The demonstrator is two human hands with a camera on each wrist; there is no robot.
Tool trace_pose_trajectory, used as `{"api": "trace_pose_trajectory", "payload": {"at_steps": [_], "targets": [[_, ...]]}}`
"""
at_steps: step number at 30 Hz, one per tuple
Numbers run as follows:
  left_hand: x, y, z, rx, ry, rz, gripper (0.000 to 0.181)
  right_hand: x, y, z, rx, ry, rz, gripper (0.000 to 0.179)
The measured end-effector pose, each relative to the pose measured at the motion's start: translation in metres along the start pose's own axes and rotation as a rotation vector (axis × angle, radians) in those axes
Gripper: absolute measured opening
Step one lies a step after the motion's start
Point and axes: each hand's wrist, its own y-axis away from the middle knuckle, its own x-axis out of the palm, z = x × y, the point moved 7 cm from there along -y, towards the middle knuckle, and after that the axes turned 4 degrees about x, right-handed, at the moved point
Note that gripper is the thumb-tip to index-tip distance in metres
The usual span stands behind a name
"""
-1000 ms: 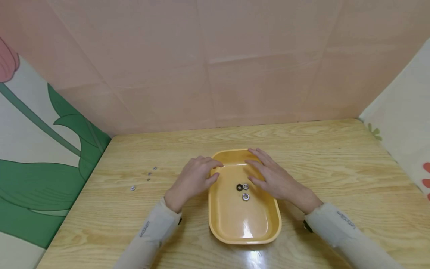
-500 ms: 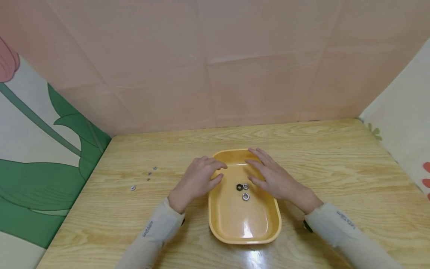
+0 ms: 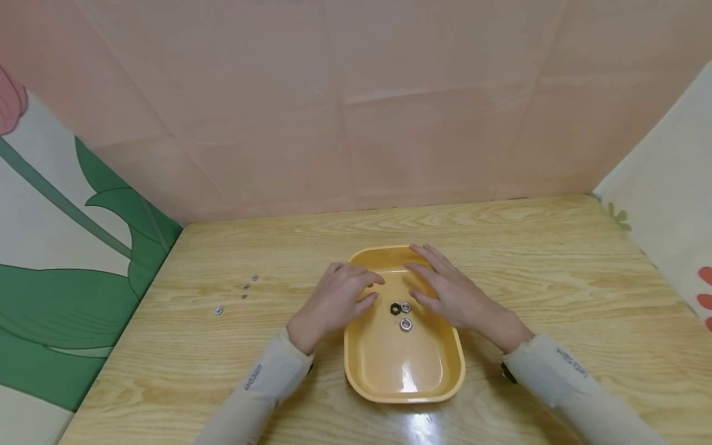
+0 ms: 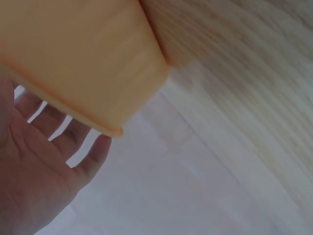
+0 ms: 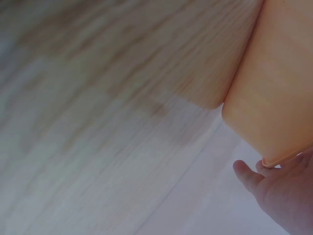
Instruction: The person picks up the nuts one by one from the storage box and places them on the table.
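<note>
A yellow plastic tray (image 3: 405, 399) stands on the wooden table, with a dark hex nut (image 3: 395, 309) and two silver nuts (image 3: 406, 324) on its floor. My left hand (image 3: 336, 296) reaches over the tray's left rim, thumb and index finger apart above the inside. In the left wrist view its fingers (image 4: 63, 127) line the rim, with the palm bare. Across from it, my right hand (image 3: 458, 298) lies over the right rim with its fingers spread. The right wrist view shows the right fingertips (image 5: 244, 171) by the tray's corner.
Several small metal parts lie on the table to the left, among them a larger silver nut (image 3: 219, 311) and a smaller one (image 3: 254, 277). A pink covered wall (image 3: 356, 123) rises behind the table (image 3: 545, 247). Patterned panels flank both sides.
My left hand has shifted to the right, further over the tray's inside. The right hand, the tray and the nuts in it stay in place.
</note>
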Motion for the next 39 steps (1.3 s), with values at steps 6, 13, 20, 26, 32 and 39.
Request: {"api": "trace_pose_trajectory", "payload": {"at_steps": [6, 13, 20, 26, 32, 39], "targets": [[0.005, -0.003, -0.004, 0.018, -0.016, 0.002, 0.025, 0.0, 0.0, 0.0, 0.002, -0.005, 0.004, 0.049], [0.011, -0.007, -0.009, 0.028, 0.004, 0.018, 0.025, -0.001, -0.001, 0.001, 0.013, -0.008, 0.012, 0.048], [0.018, -0.013, -0.016, 0.077, -0.003, 0.03, 0.024, -0.002, 0.0, 0.002, 0.009, -0.008, 0.015, 0.048], [0.024, -0.014, -0.019, 0.078, -0.004, 0.046, 0.024, -0.001, 0.0, 0.001, 0.007, -0.002, 0.02, 0.049], [0.028, -0.015, -0.023, 0.081, -0.025, 0.052, 0.025, -0.001, 0.0, 0.001, 0.004, -0.008, 0.019, 0.049], [0.032, -0.016, -0.026, 0.072, -0.094, 0.074, 0.026, -0.002, 0.001, 0.0, -0.01, -0.008, 0.003, 0.049]]}}
